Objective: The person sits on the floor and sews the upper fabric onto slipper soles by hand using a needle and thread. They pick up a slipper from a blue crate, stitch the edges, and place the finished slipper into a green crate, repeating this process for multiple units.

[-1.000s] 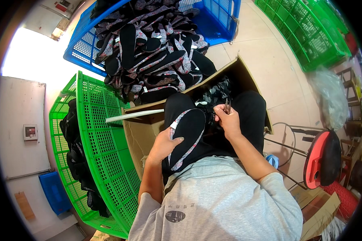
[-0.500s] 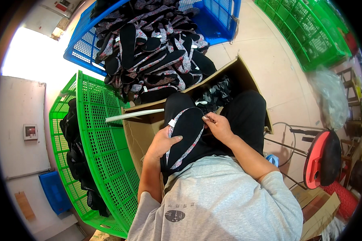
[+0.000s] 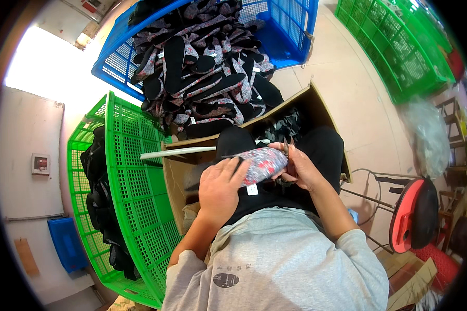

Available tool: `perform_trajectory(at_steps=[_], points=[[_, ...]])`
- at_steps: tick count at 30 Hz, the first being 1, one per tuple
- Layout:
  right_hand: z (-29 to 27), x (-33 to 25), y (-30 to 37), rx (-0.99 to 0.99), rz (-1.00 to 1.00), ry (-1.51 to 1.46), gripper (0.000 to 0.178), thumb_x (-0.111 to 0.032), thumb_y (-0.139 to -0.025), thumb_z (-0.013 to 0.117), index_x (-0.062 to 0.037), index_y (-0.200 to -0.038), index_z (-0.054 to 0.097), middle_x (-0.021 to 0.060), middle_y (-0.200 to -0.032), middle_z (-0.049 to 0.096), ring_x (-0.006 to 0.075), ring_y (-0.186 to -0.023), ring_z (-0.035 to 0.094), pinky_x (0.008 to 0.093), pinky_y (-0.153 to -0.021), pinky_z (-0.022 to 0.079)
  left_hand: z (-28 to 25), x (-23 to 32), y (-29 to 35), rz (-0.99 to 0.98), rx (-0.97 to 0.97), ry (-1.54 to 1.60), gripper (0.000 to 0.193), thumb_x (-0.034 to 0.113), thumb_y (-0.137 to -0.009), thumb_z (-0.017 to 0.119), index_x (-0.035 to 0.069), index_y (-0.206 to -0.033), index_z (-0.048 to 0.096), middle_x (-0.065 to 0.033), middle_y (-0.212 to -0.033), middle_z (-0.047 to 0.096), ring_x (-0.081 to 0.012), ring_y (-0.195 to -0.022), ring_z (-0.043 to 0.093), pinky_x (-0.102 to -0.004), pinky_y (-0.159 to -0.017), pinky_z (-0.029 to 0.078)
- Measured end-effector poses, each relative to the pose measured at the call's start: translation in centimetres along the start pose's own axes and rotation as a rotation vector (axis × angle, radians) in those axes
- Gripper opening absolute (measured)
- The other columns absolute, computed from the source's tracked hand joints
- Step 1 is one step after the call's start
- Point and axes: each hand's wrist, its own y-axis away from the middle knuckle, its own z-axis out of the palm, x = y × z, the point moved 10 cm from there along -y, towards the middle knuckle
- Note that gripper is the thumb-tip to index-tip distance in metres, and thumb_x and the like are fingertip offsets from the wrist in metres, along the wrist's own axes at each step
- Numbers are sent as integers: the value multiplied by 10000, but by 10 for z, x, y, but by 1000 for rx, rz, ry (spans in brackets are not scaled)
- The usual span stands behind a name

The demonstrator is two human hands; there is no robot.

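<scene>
Above my lap, a floral cloth slipper (image 3: 263, 164) is turned on its side, its patterned upper facing me and a small white tag hanging below. My left hand (image 3: 217, 187) is closed round one end of it. At the other end, my right hand (image 3: 303, 170) grips a pair of thread snips (image 3: 288, 147), whose metal tips point up beside the slipper's edge. The handles are mostly hidden by the fingers, and I cannot tell whether the blades touch the cloth.
An open cardboard box (image 3: 329, 116) with dark scraps stands around my knees. Beyond it, a blue crate (image 3: 288, 39) overflows with similar slippers. A green crate (image 3: 140, 181) with black items is at my left, with a pale strip (image 3: 177, 152) alongside. A red-and-black round stool (image 3: 412, 215) stands right.
The slipper has been turned from sole-up to its side, showing the floral upper. My left hand has shifted over its end. Snips now show in my right hand.
</scene>
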Motion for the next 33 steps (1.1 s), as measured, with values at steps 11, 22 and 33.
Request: perform_trajectory(at_steps=[11, 22, 33], points=[[-33, -71, 38, 310, -473, 178, 390, -73, -887, 633, -29, -1265, 549, 49, -1092, 622, 78, -885, 595, 209, -738, 490, 35, 22, -20, -5, 81, 535, 626, -44, -695, 691, 20, -1307, 577, -156, -1316, 587, -352, -1246, 531, -425, -1072, 404], [-6, -116, 79, 212, -838, 1002, 370, 10, -726, 786, -72, -1067, 669, 105, -1101, 667, 246, -1019, 624, 354, -924, 472, 167, 33, -31, -891, 19, 2300, 294, 285, -985, 640, 67, -1167, 568, -60, -1102, 643, -162, -1042, 585, -325, -1012, 429], [27, -44, 47, 210, -704, 898, 447, -11, -757, 811, -38, -1168, 637, 159, -1202, 688, 242, -987, 707, 300, -836, 546, 170, -4, 26, -1088, 100, 2046, 258, 271, -1003, 614, 41, -1120, 616, -46, -1020, 680, -137, -909, 621, -301, -873, 490]])
